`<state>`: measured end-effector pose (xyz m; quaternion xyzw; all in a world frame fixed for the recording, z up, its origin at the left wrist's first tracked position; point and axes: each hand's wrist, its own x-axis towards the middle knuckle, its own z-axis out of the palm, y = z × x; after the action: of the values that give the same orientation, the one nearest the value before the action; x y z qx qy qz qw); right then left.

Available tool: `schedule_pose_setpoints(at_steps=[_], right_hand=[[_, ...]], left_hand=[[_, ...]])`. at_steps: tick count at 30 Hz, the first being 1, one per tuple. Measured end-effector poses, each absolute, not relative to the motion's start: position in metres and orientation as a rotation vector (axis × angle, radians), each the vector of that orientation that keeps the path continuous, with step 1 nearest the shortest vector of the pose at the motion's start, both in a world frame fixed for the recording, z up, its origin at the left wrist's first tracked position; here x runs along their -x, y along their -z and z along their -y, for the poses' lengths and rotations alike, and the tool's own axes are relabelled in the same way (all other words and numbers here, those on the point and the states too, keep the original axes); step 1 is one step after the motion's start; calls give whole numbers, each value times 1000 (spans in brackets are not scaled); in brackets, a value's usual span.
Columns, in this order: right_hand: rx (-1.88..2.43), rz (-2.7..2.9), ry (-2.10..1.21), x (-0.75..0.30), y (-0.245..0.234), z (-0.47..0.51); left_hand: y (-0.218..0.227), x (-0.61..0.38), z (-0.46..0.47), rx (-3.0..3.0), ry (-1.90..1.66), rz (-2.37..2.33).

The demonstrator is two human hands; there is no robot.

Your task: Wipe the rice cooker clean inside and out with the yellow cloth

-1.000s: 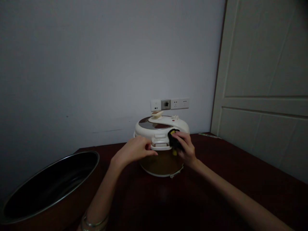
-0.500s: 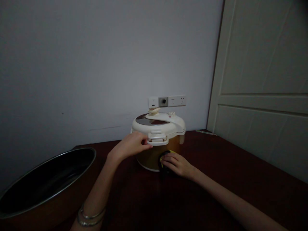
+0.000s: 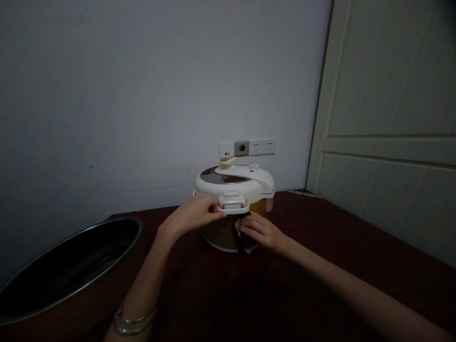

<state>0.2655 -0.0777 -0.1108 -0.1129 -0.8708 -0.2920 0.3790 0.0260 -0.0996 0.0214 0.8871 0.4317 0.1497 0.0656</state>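
A pressure cooker (image 3: pixel 213 232) with a gold-brown body and a white lid (image 3: pixel 256 183) stands on the dark red table. My left hand (image 3: pixel 194 211) is closed on the side handle (image 3: pixel 233 207) at the cooker's front, thumb below it and fingers curled at its left end. Against the cooker's body, below and right of that handle, my right hand (image 3: pixel 261 230) presses a dark cloth (image 3: pixel 241 241) with a yellow edge. Its fingers are bent over the cloth, and part of the cloth hangs below them.
At the left, a large dark pan (image 3: pixel 71 270) with a metal rim sits near my left forearm. Wall sockets (image 3: pixel 261 147) are behind the cooker. A pale panelled door (image 3: pixel 388 190) borders the table (image 3: pixel 342 247) on the right.
My right hand has moved slightly up along the cooker's body with the cloth, and more of the cloth hangs below it. My left hand stays at the handle.
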Motion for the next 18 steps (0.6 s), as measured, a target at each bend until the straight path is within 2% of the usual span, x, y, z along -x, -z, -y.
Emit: schedule_pose_setpoints(at_steps=[4, 8, 14, 18], right_hand=[[322, 2100, 677, -262, 117, 76], [266, 2305, 659, -264, 140, 83], [318, 2168, 604, -271, 116, 78], [358, 2087, 574, -269, 123, 80]], left_hand=[[-21, -26, 99, -2689, -450, -1311], [-21, -25, 100, -2701, -448, -1302], [-20, -25, 99, -2703, -472, -1266], [-20, -24, 99, -2709, -474, -1264]])
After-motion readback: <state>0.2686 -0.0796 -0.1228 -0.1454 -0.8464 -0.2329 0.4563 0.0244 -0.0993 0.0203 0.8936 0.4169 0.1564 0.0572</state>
